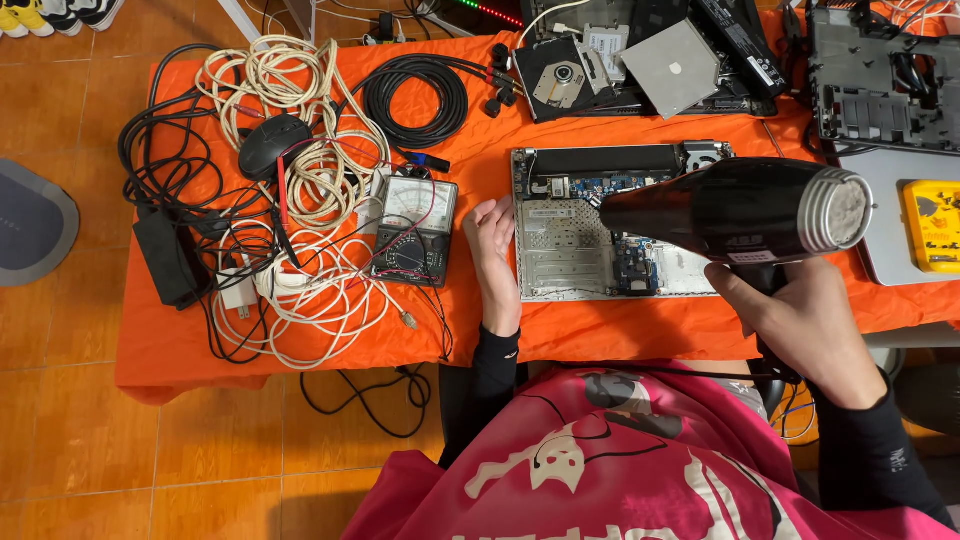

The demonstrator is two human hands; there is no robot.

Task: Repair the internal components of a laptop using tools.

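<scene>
Opened laptop chassis (600, 240) lay flat on the orange-covered desk (470, 170), straight ahead of me, with its long side running left to right and its bare boards and metal plate facing up. I had my right hand (800, 320) wrapped tight around the handle of a black hair dryer (740, 210), which hung over the right half of the chassis; its long body lay almost level, nozzle pointing left and slightly down toward the boards, and the grey fluffy intake end toward the right. My left hand (495, 255) rested open, fingers loosely extended, on the desk touching the left edge of the chassis, holding nothing. So the chassis sat between the two hands, the left one nearer to it at desk level and the right one above it with the dryer. Just to the left of my left hand stood an analog multimeter (415, 230), and beyond that a tangle of white and black cables (300, 200) with a black mouse (272, 145). More dismantled laptop parts (640, 60) lay at the far edge.
</scene>
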